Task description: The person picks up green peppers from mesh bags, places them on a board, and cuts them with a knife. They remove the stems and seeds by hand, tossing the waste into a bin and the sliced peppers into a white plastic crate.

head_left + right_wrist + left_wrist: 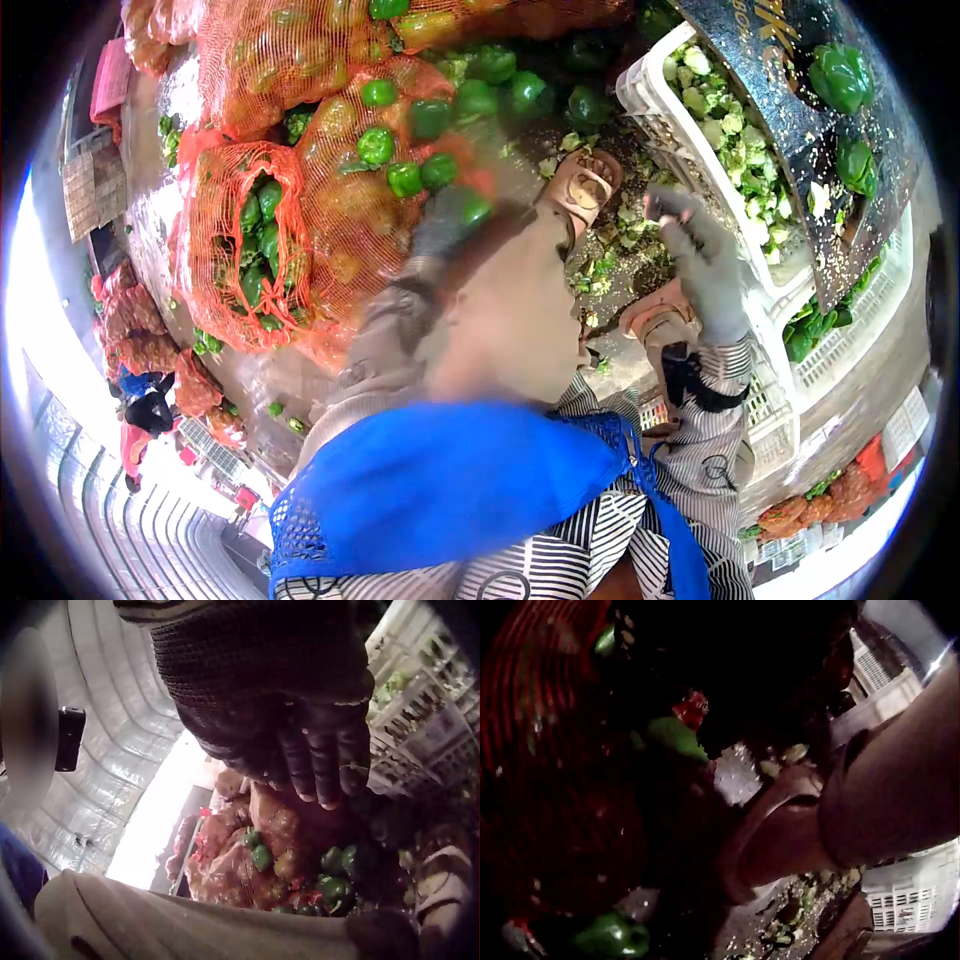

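A green pepper point(475, 208) is partly hidden beside the blurred left hand point(445, 225).
Part of its outline is lost in motion blur, and the left wrist view is too dark for the fingers to be made out, so how far the hand is opened, or whether the pepper is gripped, cannot be told. The pepper is seen just right of the hand, its visible skin bright green. Loose peppers point(376, 146), glossy and rounded, are scattered beyond it on and beside an orange mesh sack point(340, 235), the farthest sunk in shadow. At left, more are partly veiled by a second mesh sack point(205, 240). At right, the gloved right hand point(708, 265) is held with fingers loosely extended, nothing grasped, near a white crate point(640, 92) of pale green trimmings point(740, 145).
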Available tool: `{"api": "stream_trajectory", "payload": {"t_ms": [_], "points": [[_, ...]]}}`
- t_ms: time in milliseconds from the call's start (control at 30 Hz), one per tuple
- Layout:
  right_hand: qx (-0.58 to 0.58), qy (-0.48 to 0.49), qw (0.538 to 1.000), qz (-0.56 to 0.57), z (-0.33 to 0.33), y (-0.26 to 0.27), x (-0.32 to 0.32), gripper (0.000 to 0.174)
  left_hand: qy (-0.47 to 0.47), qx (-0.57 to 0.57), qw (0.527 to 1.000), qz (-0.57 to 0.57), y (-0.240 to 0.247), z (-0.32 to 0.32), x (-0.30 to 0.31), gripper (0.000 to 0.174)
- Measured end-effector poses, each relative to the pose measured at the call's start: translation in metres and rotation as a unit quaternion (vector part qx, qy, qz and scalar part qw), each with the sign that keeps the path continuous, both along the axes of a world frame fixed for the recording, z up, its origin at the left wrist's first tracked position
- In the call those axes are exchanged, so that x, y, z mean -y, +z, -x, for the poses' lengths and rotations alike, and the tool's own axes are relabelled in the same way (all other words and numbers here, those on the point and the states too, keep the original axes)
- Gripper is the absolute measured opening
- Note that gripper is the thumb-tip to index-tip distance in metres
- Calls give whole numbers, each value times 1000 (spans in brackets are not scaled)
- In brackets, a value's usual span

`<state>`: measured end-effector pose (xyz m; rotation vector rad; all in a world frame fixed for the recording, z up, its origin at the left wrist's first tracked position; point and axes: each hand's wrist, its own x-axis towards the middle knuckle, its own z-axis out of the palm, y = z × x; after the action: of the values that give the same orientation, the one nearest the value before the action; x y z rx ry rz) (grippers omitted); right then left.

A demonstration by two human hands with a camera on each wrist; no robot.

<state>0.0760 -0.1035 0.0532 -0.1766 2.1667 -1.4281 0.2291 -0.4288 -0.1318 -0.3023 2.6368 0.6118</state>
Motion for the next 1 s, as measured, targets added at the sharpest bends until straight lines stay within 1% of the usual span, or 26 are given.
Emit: {"api": "stream_trajectory", "payload": {"t_ms": [33, 100, 133, 200, 267, 333, 367, 400, 433, 467, 500, 533, 567, 600, 633, 667, 700, 733, 767, 800, 833, 867, 900, 933, 967, 1000], "points": [[-5, -1, 1000, -2, -10, -6, -2, 30, -4, 23, 999, 27, -6, 1, -6, 54], [101, -1, 995, -1, -22, -9, -2, 31, -4, 55, 996, 68, -13, 6, -15, 52], [101, -16, 995, 1, -29, -21, -3, 32, -2, 69, 994, 84, -17, 10, -18, 51], [81, 10, 995, -49, -30, -38, 0, 35, 6, 89, 991, 97, -21, 18, -25, 50], [30, 19, 998, -47, -33, -72, 9, 37, 18, 111, 988, 108, -19, 29, -29, 49], [67, 26, 992, -101, -26, -83, 27, 38, 38, 124, 987, 101, -9, 42, -31, 48], [74, 21, 996, -52, -21, -97, 31, 37, 52, 126, 987, 83, -4, 47, -31, 48], [71, 19, 996, -47, -15, -112, 36, 37, 67, 124, 988, 56, -2, 54, -32, 48], [63, 23, 992, -103, -6, -126, 42, 39, 89, 129, 987, -30, -40, 42, -19, 64], [57, 25, 986, -157, 5, -135, 49, 41, 109, 134, 978, -114, -39, 52, -16, 81], [107, 25, 977, -184, 16, -143, 53, 53, 144, 121, 959, -210, -36, 58, -13, 91], [109, 22, 978, -175, 34, -131, 60, 53, 177, 109, 930, -303, 2, 83, -23, 108], [182, 45, 968, -165, 54, -105, 68, 60, 130, 20, 941, -312, -17, 89, -19, 110], [253, 69, 953, -154, 71, -93, 73, 67, 127, 24, 944, -304, -33, 94, -8, 110], [197, 139, 949, -203, 84, -99, 71, 75, 198, 70, 864, -457, -28, 113, -4, 110], [214, -4, 945, -245, 70, -167, 76, 79, 263, 112, 754, -591, -21, 134, -1, 110], [220, 36, 946, -235, 82, -177, 76, 79, 288, 82, 796, -525, -17, 152, -4, 110], [224, 76, 945, -226, 91, -184, 77, 80, 286, 85, 801, -519, -19, 169, 0, 110], [73, 163, 937, -301, 83, -174, 78, 75, 200, 99, 880, -419, -22, 186, 4, 108], [56, 166, 935, -308, 86, -179, 80, 75, 109, 111, 938, -310, -17, 202, 4, 106], [70, 157, 939, -299, 91, -185, 83, 75, 134, 149, 889, -412, -8, 211, 6, 99], [81, 147, 942, -291, 95, -188, 84, 75, 130, 153, 892, -405, -14, 220, 17, 99], [91, 143, 943, -286, 101, -193, 85, 75, 213, 237, 830, -457, -21, 229, 30, 93], [99, 144, 944, -279, 101, -193, 87, 75, 293, 317, 752, -498, -29, 234, 40, 88], [104, 141, 946, -274, 103, -197, 87, 75, 304, 227, 732, -566, -14, 231, 19, 71], [107, 142, 946, -271, 102, -197, 87, 75, 301, 231, 735, -562, -32, 234, 33, 71]]}}
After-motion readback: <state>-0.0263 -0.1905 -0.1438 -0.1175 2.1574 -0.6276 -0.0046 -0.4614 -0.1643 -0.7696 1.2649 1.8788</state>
